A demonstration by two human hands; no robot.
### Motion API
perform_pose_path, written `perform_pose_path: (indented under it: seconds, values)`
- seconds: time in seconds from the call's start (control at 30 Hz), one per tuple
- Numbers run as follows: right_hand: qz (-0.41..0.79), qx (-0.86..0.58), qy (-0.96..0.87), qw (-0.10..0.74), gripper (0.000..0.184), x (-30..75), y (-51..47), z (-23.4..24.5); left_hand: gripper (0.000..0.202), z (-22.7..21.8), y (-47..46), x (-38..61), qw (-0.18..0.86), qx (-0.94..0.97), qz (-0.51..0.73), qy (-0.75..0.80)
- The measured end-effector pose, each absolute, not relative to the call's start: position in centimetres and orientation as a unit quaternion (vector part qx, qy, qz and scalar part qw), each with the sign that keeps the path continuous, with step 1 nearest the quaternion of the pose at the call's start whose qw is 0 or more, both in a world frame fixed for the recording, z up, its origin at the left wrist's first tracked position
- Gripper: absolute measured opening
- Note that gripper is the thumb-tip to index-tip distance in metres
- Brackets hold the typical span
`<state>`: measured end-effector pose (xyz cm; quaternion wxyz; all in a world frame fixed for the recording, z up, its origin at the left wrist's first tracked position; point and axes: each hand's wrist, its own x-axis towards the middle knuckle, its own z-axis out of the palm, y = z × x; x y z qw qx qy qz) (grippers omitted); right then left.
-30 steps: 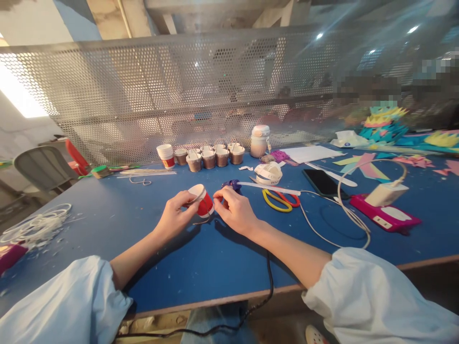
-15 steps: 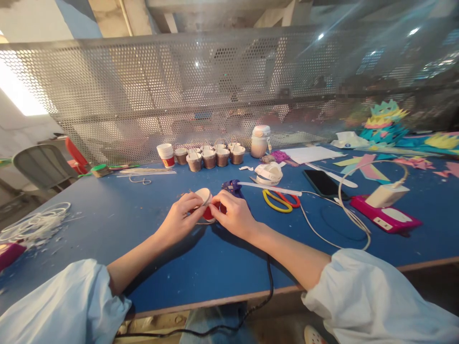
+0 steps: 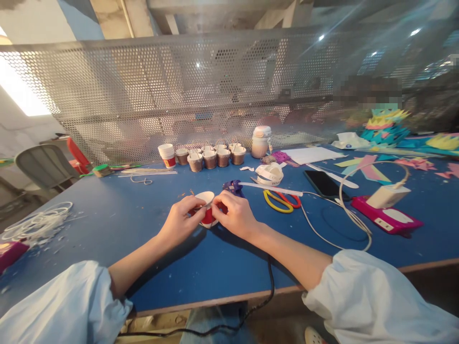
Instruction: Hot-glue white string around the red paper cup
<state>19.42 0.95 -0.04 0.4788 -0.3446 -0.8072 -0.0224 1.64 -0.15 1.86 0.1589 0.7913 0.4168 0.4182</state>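
Observation:
A small red and white paper cup stands on the blue table, mouth up, between my two hands. My left hand grips its left side with thumb and fingers at the rim. My right hand pinches its right side. A purple glue gun lies just behind my right hand, its black cord running off the front edge. Yellow and red scissors lie to the right.
Several brown-wrapped cups and a stack of paper cups stand at the back by the perforated metal screen. A phone, white cable, pink power strip and coloured paper lie right. White strips pile at the left.
The cup was held tilted above the table; both hands have turned it and set it upright on the table, still gripping it.

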Motion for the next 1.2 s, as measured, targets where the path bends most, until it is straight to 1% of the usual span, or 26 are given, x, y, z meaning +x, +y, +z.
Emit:
perform_pose_path:
  seconds: [0.17,0.3,0.4,0.47,0.5,0.63,0.67,0.7,0.77,0.83,0.87,0.93,1.0,1.13,1.2]
  values:
    - [-0.015,-0.356,-0.811,0.464,0.014,19.4,0.9,-0.1,0.015,1.6,0.0,1.6,0.141,0.785,0.431,0.422]
    - [0.025,-0.325,-0.833,0.447,0.013,19.9,0.9,0.3,0.017,1.5,0.6,1.4,0.2,0.74,0.458,0.45]
    - [0.072,-0.316,-0.856,0.403,0.016,20.8,1.0,1.2,0.023,1.7,1.3,0.8,0.247,0.69,0.482,0.48]
    - [0.122,-0.34,-0.868,0.341,0.018,21.7,1.2,2.3,0.023,1.7,1.9,0.4,0.258,0.661,0.495,0.502]
    - [0.154,-0.36,-0.871,0.297,0.018,22.3,1.4,2.9,0.023,1.7,2.1,0.1,0.26,0.649,0.501,0.51]
    - [0.314,-0.435,-0.841,0.067,0.026,25.8,2.3,5.0,0.03,1.5,3.0,-0.5,0.251,0.624,0.515,0.532]
    - [0.335,-0.458,-0.822,0.041,0.029,26.8,2.6,5.4,0.032,1.4,3.2,-0.6,0.247,0.622,0.516,0.535]
    - [0.337,-0.484,-0.807,0.035,0.033,27.8,2.9,5.7,0.031,1.3,3.3,-0.7,0.241,0.622,0.515,0.538]
    - [0.296,-0.537,-0.788,0.049,0.041,29.3,3.6,5.8,0.028,1.0,3.5,-0.7,0.234,0.624,0.515,0.539]
    - [0.225,-0.567,-0.786,0.099,0.046,29.7,4.4,5.4,0.022,0.9,3.5,-0.6,0.24,0.628,0.512,0.534]
    - [0.192,-0.57,-0.788,0.136,0.046,29.6,4.8,5.0,0.02,0.8,3.5,-0.5,0.246,0.63,0.511,0.531]
    - [0.153,-0.551,-0.791,0.22,0.038,28.5,5.5,3.6,0.017,0.7,3.4,-0.3,0.258,0.634,0.504,0.527]
    - [0.138,-0.52,-0.796,0.277,0.026,26.9,5.9,1.9,0.016,0.7,3.3,-0.1,0.261,0.641,0.493,0.527]
    - [0.12,-0.576,-0.74,0.327,0.011,24.3,6.3,-0.5,0.015,0.6,3.2,-0.1,0.267,0.656,0.48,0.518]
    - [0.124,-0.569,-0.741,0.336,0.006,23.8,6.0,-0.7,0.015,0.5,3.2,-0.2,0.265,0.654,0.485,0.517]
